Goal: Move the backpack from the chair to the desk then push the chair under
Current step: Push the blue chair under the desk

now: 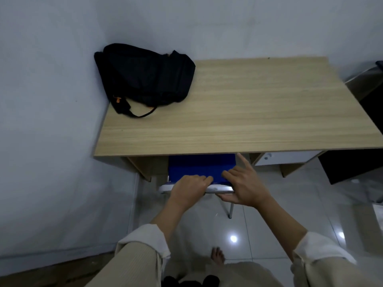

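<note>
The black backpack [143, 77] lies on the far left corner of the light wooden desk [259, 112], against the wall, with a strap trailing toward me. The blue chair [199, 166] stands under the desk's front edge; only its blue back and silver top rail show. My left hand [189, 190] is curled over the top rail of the chair back. My right hand [242, 183] holds the rail's right end, thumb under it, fingers partly spread and the index finger pointing up toward the desk edge.
A white wall runs along the left and behind the desk. A white drawer unit [286, 157] sits under the desk's right side, and a dark piece of furniture [352, 164] stands at the right. My bare foot [217, 255] rests on the glossy tiled floor.
</note>
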